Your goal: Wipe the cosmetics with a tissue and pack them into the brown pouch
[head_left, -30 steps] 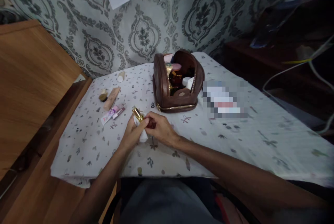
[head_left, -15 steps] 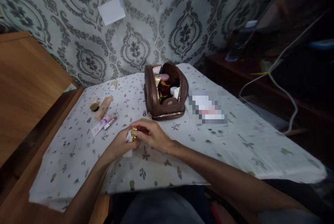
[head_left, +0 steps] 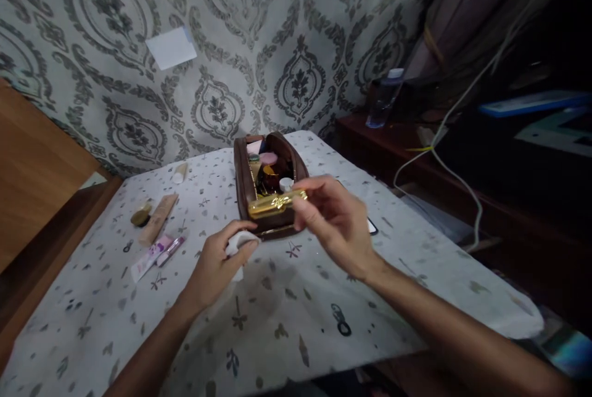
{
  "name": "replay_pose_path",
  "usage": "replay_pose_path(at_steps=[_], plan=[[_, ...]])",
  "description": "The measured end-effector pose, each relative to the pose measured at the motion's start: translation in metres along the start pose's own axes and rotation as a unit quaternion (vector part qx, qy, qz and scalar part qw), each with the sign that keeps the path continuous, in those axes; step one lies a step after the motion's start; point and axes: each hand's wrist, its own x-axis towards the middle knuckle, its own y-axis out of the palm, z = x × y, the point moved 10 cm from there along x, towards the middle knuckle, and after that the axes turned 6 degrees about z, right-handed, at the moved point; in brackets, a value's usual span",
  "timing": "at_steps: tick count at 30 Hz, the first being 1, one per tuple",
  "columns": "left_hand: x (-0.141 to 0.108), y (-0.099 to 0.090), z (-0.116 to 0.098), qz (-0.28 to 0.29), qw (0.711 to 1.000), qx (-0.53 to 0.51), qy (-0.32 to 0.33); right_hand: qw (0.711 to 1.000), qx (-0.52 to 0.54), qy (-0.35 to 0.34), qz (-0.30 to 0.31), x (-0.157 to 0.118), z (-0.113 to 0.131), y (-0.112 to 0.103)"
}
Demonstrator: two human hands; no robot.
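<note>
Between the thumb and fingers of my right hand is a shiny gold tube, perhaps a lipstick, held level in front of the bag. My left hand is closed around a crumpled white tissue, just above the table and below the tube. Behind both hands stands an open brown makeup bag, unzipped at the top. Inside it show a pink round item, a white cap and dark amber containers. The tube and my right hand cover part of the bag's front.
Left on the patterned tablecloth lie a beige tube, a round gold-lidded jar, a pink-and-white tube, a slim pink tube and a small cream tube. A phone edge shows behind my right hand. Right stands a water bottle near a white cable.
My right hand has lifted the gold tube away from the tissue, up and to the right. My left hand keeps the tissue. The view has turned slightly right.
</note>
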Motion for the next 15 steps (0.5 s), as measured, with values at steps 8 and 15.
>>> replay_pose_path(at_steps=[8, 15], plan=[[0.031, 0.026, -0.032, -0.023, 0.906, 0.409, 0.109, 0.991, -0.115, -0.052, 0.05, 0.051, -0.003, -0.029], [0.009, 0.04, -0.056, -0.059, 0.767, 0.583, 0.26, 0.952, -0.241, -0.078, 0.17, 0.066, -0.02, -0.021]])
